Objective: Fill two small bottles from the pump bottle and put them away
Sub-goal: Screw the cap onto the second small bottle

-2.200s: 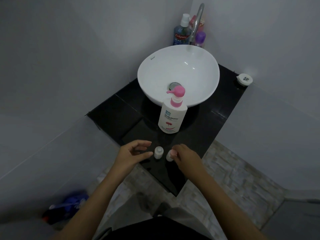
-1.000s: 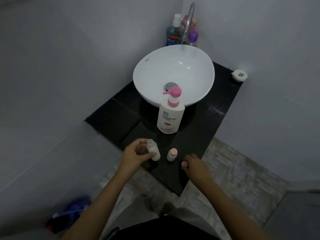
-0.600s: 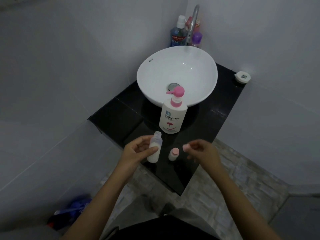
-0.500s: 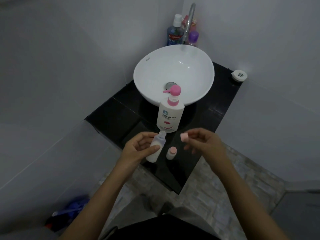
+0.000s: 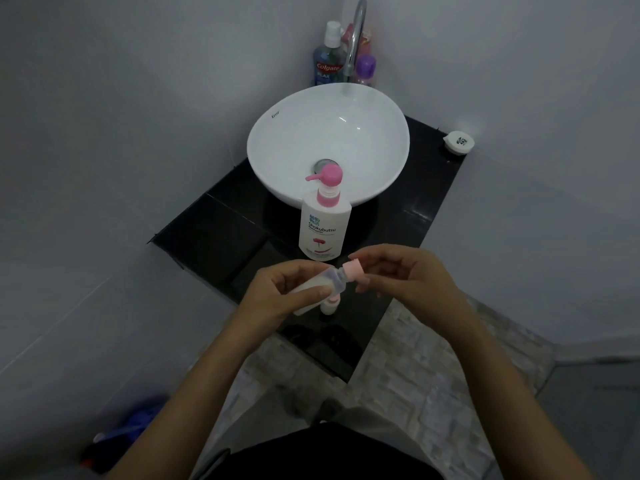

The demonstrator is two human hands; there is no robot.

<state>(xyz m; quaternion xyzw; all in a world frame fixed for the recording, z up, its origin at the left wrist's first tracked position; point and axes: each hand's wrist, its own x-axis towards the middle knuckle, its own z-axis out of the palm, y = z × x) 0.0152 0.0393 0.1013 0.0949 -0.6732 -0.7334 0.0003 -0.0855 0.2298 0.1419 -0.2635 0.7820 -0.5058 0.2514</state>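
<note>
My left hand (image 5: 277, 292) grips a small clear bottle (image 5: 323, 284) holding white liquid, tilted with its neck pointing right. My right hand (image 5: 405, 275) pinches a pink cap (image 5: 354, 270) that sits at the bottle's mouth. A second small bottle (image 5: 329, 304) with a pink cap stands on the black counter (image 5: 221, 233) just below my hands, partly hidden by them. The white pump bottle (image 5: 323, 226) with a pink pump head stands upright behind, in front of the sink.
A white bowl sink (image 5: 329, 143) with a chrome tap (image 5: 356, 32) fills the counter's middle. Mouthwash and other bottles (image 5: 329, 57) stand in the far corner. A small white round container (image 5: 459, 142) sits at the counter's right rear. Walls close in on both sides.
My left hand picked up one small bottle from the counter and tilted it. My right hand picked up the pink cap and brought it to the bottle's mouth.
</note>
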